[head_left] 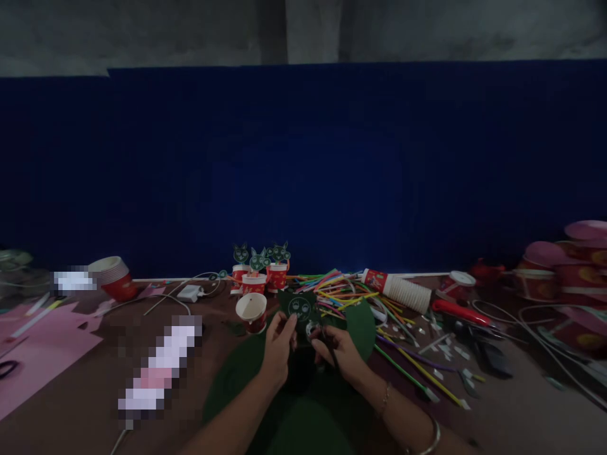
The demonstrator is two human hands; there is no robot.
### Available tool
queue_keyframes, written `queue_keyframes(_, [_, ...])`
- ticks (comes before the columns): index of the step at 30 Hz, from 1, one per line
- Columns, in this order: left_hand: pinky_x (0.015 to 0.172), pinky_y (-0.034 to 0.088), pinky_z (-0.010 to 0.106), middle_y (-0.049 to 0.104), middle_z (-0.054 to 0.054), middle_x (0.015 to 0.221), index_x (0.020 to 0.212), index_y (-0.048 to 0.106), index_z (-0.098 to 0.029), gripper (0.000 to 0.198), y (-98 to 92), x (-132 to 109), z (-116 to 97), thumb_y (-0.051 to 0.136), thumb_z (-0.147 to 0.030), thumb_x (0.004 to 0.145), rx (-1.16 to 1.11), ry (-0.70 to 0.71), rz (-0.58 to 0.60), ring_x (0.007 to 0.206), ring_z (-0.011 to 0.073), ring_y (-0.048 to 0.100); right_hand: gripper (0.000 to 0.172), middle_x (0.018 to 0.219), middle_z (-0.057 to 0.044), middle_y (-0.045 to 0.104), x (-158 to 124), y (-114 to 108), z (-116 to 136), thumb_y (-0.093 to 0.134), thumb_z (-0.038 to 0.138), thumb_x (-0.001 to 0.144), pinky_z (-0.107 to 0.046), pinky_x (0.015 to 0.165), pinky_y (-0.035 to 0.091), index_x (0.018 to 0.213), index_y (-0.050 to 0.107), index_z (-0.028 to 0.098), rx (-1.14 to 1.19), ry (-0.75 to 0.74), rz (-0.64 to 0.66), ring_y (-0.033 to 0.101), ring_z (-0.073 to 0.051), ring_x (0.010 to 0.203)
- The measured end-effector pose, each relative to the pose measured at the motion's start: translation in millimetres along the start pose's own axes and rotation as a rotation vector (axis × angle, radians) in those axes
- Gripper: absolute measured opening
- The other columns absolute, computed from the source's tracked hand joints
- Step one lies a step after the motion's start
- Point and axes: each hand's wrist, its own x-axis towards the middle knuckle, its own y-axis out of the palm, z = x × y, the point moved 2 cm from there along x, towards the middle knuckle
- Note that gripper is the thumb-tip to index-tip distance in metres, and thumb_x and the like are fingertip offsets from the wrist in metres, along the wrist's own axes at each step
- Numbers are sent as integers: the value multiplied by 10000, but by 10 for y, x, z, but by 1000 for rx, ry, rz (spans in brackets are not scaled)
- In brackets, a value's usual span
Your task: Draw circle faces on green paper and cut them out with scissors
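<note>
My left hand (281, 341) pinches the lower left edge of a piece of dark green paper (284, 298) that has a light-outlined cartoon face on it. Close beside it, my right hand (337, 351) is closed around what look like small scissors (312, 329); a shiny metal part shows at the paper's edge, and the rest is dark and mostly covered by the fingers. Larger green paper sheets (237, 379) lie under both forearms. Just left of the face stands a white-lined red paper cup (251, 308). Behind it are several red cups (254, 284) topped with similar green faces.
Colourful pipe cleaners (341, 287) are heaped behind my right hand, beside a toppled stack of paper cups (408, 294). A red-handled tool (462, 311) and white scraps lie at right. Pink paper (47, 354), a charger (190, 292) and a blurred-out phone-like object (164, 366) are at left.
</note>
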Motion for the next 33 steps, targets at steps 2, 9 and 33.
queue_keyframes(2, [375, 269, 120, 428, -99, 491, 673, 490, -169, 312, -1, -12, 7, 740, -353, 640, 37, -8, 24, 387, 13, 362, 392, 469, 21, 554, 4, 1, -6, 620, 519, 719, -206, 436, 369, 789, 582, 135, -11, 3, -8, 491, -101, 415])
queue_keyframes(9, [360, 242, 138, 507, -68, 495, 741, 533, -158, 301, 5, -32, 64, 748, -325, 612, 68, -158, 91, 379, 29, 383, 344, 479, 14, 568, 1, -17, 30, 625, 482, 708, -196, 417, 351, 712, 557, 145, -20, 24, -19, 475, -93, 411])
queue_keyframes(33, [326, 193, 153, 585, -10, 506, 651, 567, -130, 300, 70, -85, -4, 742, -370, 606, 136, -158, 141, 348, 22, 344, 394, 409, 52, 498, -6, 54, 19, 641, 533, 676, -181, 371, 294, 662, 526, 156, 45, 63, 31, 400, -66, 348])
